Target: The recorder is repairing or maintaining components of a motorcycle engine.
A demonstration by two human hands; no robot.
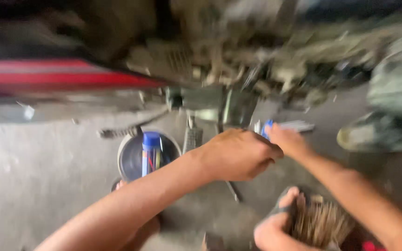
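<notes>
Left hand [238, 155]: grip fisted, contents not discernible, just below motorcycle engine [219, 69]. Right hand [287, 139]: grip closed on blue-tipped tool [267, 128], beside engine underside. Risk: spray can [150, 153] in metal bowl [129, 160] below engine; left forearm sweep likely topples it.

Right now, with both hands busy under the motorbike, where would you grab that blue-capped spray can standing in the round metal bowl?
Grip the blue-capped spray can around its upper body, just below the cap, coming from above. It stands upright in the round metal bowl, so the rim blocks a low grip, and the left forearm crosses in front of its base. The blur hides finer detail.
</notes>
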